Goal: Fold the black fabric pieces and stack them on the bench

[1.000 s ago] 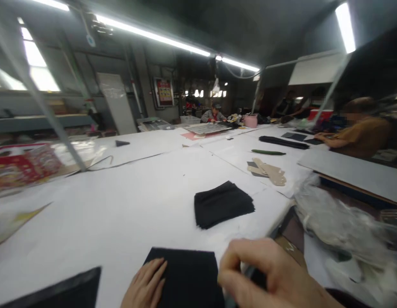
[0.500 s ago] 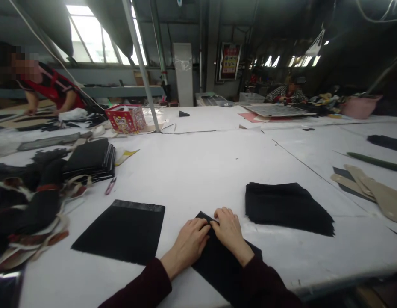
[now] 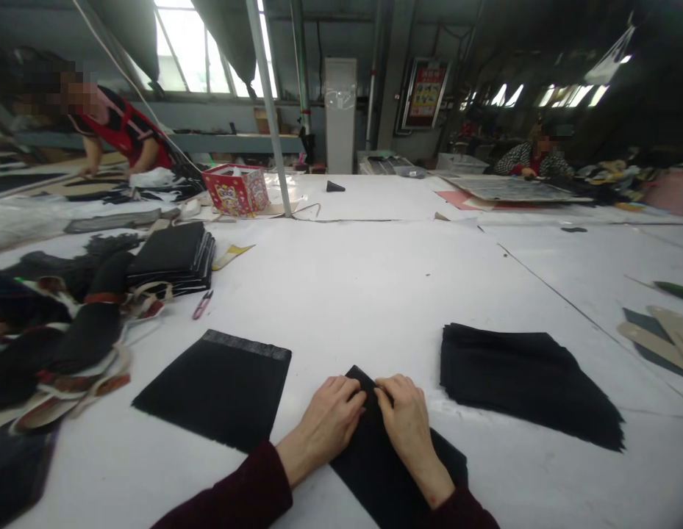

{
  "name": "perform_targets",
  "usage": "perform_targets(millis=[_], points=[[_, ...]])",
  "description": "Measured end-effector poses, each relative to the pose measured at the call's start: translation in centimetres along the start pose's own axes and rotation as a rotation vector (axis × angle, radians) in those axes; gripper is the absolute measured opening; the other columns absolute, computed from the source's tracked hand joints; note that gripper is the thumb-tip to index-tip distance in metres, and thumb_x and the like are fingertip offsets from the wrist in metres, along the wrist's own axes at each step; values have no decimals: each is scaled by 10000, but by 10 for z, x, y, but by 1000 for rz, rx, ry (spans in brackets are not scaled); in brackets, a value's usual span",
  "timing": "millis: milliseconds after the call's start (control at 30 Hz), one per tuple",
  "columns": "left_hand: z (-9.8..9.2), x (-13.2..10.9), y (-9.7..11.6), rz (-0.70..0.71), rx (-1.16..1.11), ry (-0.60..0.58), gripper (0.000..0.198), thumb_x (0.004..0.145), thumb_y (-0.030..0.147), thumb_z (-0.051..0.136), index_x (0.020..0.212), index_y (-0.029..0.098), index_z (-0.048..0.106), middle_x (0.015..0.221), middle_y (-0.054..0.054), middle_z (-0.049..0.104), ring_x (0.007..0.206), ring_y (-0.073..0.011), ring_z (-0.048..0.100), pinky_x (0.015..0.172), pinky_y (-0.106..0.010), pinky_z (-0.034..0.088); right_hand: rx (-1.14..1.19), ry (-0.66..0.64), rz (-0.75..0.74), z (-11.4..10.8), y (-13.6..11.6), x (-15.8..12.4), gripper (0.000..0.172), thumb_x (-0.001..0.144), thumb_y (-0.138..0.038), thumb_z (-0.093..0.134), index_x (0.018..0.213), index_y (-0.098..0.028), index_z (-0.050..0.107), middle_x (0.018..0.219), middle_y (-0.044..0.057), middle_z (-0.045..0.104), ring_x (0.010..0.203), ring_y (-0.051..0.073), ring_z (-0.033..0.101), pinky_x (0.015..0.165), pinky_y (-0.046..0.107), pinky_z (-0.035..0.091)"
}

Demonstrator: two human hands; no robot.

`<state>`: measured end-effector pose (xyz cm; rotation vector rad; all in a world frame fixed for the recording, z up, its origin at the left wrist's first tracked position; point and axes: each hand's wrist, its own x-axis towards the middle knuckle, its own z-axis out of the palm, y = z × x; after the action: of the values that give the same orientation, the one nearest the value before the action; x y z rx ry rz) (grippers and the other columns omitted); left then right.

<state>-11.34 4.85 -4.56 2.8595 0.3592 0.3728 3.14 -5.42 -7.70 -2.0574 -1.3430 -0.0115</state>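
Note:
A piece of black fabric [image 3: 366, 450] lies at an angle on the white table in front of me. My left hand [image 3: 331, 417] pinches its upper edge, fingers curled and thumb pressed in. Close beside it, my right hand [image 3: 404, 419] grips the same edge from the other side; a narrow gap separates the hands. Part of the fabric is hidden under my right wrist and sleeve. To the left lies a flat black fabric piece [image 3: 220, 389] with a greyish strip along its top edge. A stack of black fabric pieces [image 3: 523, 382] sits to the right.
Folded black fabric [image 3: 170, 253] is piled at the left, with pink thread snips [image 3: 202, 304] beside it. Strapped dark items [image 3: 90, 345] crowd the left edge. Further back are a red patterned box [image 3: 236, 189] and a pole [image 3: 272, 110]. Two people work across the tables.
My view has swung a little left, so the scene sits further right. My right hand has drawn slightly away from the left along the fabric's edge. Both keep their hold.

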Motion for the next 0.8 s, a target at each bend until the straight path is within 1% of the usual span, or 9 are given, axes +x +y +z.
perform_targets(millis=[100,200,333,467,600,800], points=[[1,0,-1,4,35,11,216,930,174,453,1112,196,569,991,-61,592,928,-209,538,832,-379,489,-26,54,-101,4,1,-7,239,949,-99,456,1062,-204,639,878,44,592,849,212,536,738,340,353],[4,0,-4,-21,64,43,287,936,171,440,1208,194,530,1014,-71,603,927,-213,545,817,-377,488,-92,113,-210,6,1,-12,284,969,-90,415,1149,-170,620,896,63,577,850,210,529,745,347,365],[7,-1,-9,-52,79,54,415,947,172,420,1361,200,419,1058,-77,601,938,-215,543,816,-379,481,-168,98,-301,5,-3,-14,312,976,-87,389,1201,-146,598,903,77,564,846,220,512,751,362,376],[8,-1,-10,-65,111,30,455,957,177,391,1410,224,375,1059,-73,586,927,-217,530,805,-387,470,-209,63,-324,3,-5,-14,327,968,-73,373,1210,-120,587,902,85,556,837,231,496,744,380,379],[9,0,-10,-80,142,24,455,952,181,395,1403,250,394,1045,-69,570,920,-213,524,807,-391,462,-211,59,-326,3,-5,-14,333,964,-73,369,1215,-119,583,897,83,549,836,236,487,741,388,378],[10,-1,-10,-103,139,25,425,954,194,402,1376,246,424,1061,-75,564,935,-215,520,815,-390,448,-192,57,-338,3,-6,-13,346,956,-59,362,1214,-120,585,883,80,543,822,234,483,730,389,377]])
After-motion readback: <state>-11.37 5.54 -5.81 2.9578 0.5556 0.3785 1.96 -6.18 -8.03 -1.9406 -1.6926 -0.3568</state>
